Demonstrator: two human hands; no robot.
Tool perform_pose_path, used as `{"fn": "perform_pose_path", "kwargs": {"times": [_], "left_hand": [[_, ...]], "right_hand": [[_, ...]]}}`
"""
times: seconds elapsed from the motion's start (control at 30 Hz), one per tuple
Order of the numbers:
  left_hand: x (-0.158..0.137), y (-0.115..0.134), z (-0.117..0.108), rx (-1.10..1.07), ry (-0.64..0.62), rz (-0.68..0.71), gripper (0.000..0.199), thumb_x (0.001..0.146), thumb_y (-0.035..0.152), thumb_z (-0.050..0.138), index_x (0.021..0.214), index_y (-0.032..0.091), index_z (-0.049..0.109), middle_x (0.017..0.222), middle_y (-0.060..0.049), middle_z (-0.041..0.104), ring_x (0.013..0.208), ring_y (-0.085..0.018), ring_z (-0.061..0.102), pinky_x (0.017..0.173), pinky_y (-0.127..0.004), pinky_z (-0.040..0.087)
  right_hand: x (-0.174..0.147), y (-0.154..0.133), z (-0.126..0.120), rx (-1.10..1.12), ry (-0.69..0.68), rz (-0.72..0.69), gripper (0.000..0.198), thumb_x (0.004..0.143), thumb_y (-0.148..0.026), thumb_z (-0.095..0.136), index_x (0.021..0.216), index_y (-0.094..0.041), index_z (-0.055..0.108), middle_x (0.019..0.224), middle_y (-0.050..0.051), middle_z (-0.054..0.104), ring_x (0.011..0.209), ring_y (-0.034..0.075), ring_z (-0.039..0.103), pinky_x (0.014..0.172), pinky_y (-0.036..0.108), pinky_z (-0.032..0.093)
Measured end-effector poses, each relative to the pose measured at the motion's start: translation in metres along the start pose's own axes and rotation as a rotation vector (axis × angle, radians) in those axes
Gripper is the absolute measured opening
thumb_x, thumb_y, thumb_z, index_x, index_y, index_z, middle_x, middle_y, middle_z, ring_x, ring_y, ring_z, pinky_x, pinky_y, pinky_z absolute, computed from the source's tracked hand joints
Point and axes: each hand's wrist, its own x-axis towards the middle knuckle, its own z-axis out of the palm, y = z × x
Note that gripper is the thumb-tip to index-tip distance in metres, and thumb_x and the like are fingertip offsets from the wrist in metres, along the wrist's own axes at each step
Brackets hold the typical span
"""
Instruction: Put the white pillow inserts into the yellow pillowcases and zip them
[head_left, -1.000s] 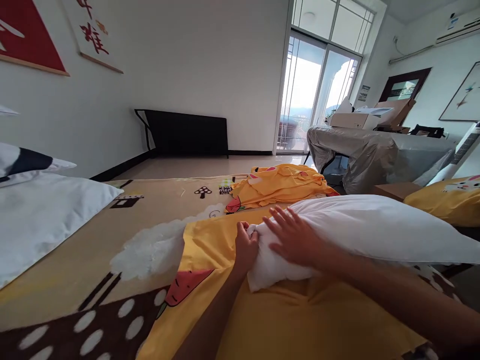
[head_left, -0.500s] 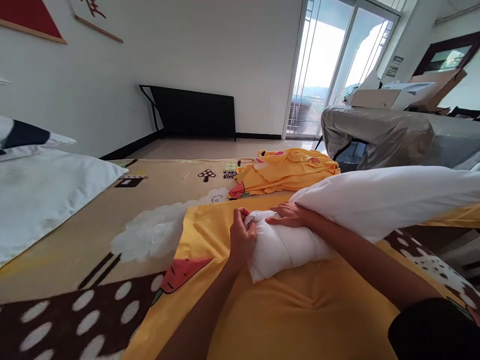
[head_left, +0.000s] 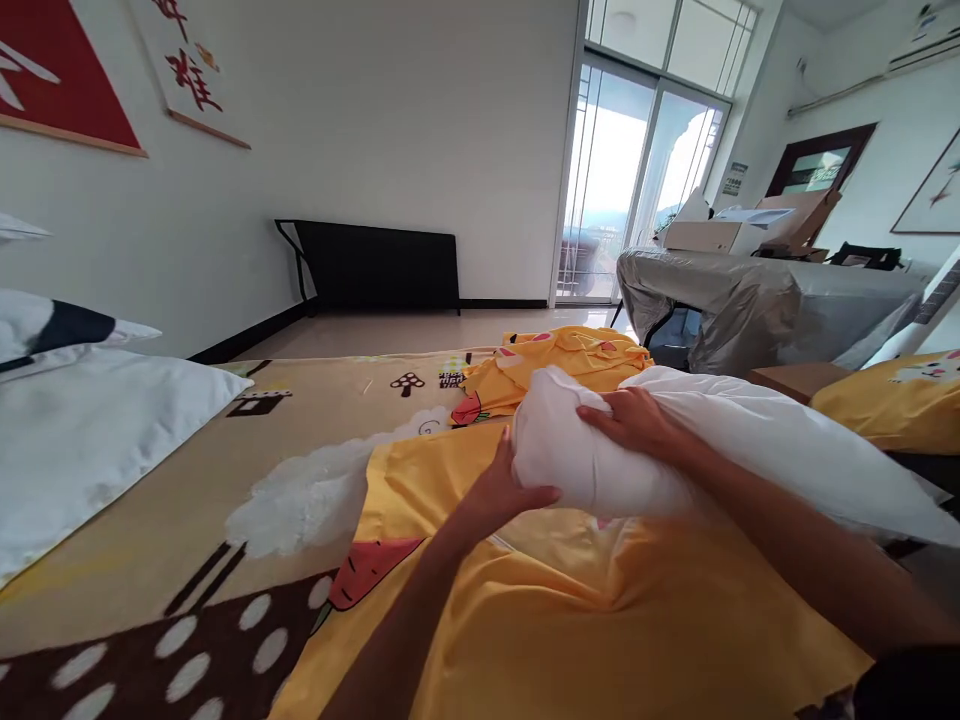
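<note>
Pillow (head_left: 559, 445) between fingers (head_left: 506, 462); blanket (head_left: 330, 400) past left edge of yellow cloth (head_left: 660, 610).

Hands (head_left: 496, 497) bare, forearms (head_left: 418, 605) likewise uncovered; black sleeve (head_left: 911, 686) partly visible on right arm (head_left: 791, 545).

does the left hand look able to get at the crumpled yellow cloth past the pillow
Probably yes: beyond the left hand, the left end of the yellow cloth lies clear, though the pillow partly blocks the rest.

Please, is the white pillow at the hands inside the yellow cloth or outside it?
Outside, where visible: the white pillow is bare above the yellow cloth, left hand and right hand touching it.
</note>
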Motion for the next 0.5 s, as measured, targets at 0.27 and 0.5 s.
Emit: {"fn": "perform_pose_path", "kwargs": {"times": [0.27, 0.5], "left_hand": [[-0.014, 0.019, 0.028, -0.128, 0.125, 0.208, 0.028, 0.063, 0.035, 0.070, 0.078, 0.014, 0.059, 0.067, 0.002, 0.062, 0.065, -0.014, 0.057, 0.061, -0.025, 0.047], [-0.009, 0.023, -0.005, -0.045, 0.013, 0.187, 0.036, 0.075, 0.046, 0.055, 0.094, 0.016, 0.054, 0.065, -0.001, 0.065, 0.055, -0.017, 0.063, 0.056, -0.029, 0.050]], "right_hand": [[-0.038, 0.019, -0.036, -0.147, 0.208, -0.207, 0.057, 0.089, -0.059, 0.031, 0.063, -0.017, 0.060, 0.063, 0.008, 0.064, 0.063, 0.017, 0.055, 0.063, 0.029, 0.030], [-0.038, 0.025, -0.061, -0.186, 0.344, -0.222, 0.055, 0.090, -0.057, 0.031, 0.062, -0.018, 0.058, 0.057, 0.006, 0.059, 0.057, 0.016, 0.052, 0.068, 0.030, 0.034]]}}
